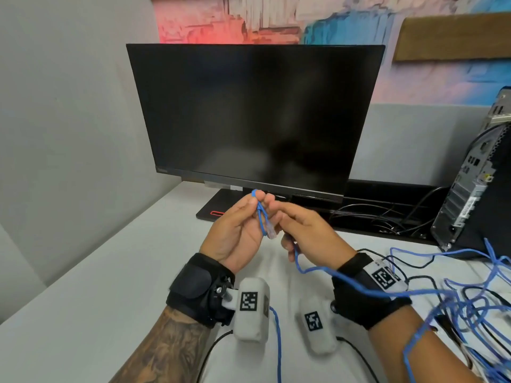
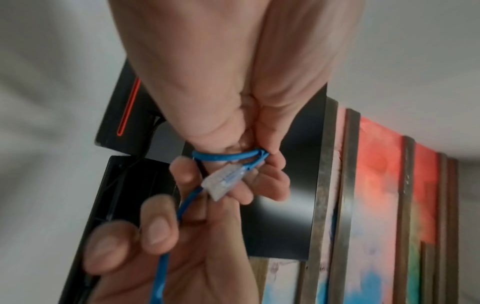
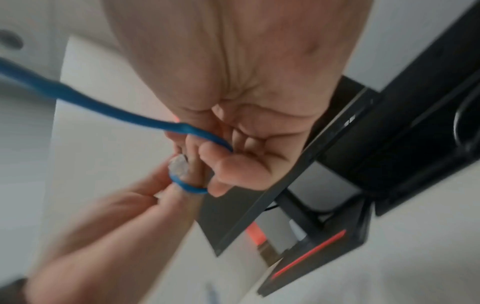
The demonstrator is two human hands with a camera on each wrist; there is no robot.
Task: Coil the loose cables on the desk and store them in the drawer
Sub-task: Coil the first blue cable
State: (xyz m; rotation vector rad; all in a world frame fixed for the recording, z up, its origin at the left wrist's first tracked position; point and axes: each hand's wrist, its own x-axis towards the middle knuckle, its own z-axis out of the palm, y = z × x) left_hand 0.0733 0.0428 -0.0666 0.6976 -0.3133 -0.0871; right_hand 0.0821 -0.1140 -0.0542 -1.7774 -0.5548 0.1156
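Note:
Both hands are raised over the desk in front of the monitor. My left hand [image 1: 251, 203] pinches a small loop of blue network cable [image 1: 261, 214] near its end. The clear plug [image 1: 272, 233] hangs just below that loop. My right hand [image 1: 276, 210] holds the same cable beside the loop, fingers curled round it. In the left wrist view the loop [image 2: 228, 156] wraps over my left fingertips, with the plug [image 2: 223, 183] below it. In the right wrist view the cable [image 3: 116, 111] runs into my right palm. From there it trails to a blue tangle [image 1: 470, 308]. No drawer is in view.
A black monitor [image 1: 254, 120] stands at the back of the grey desk [image 1: 110, 272], on a base [image 1: 213, 210] with a red stripe. A computer tower [image 1: 475, 172] stands at the right. Black cables [image 1: 387, 217] lie behind it and cross the blue tangle.

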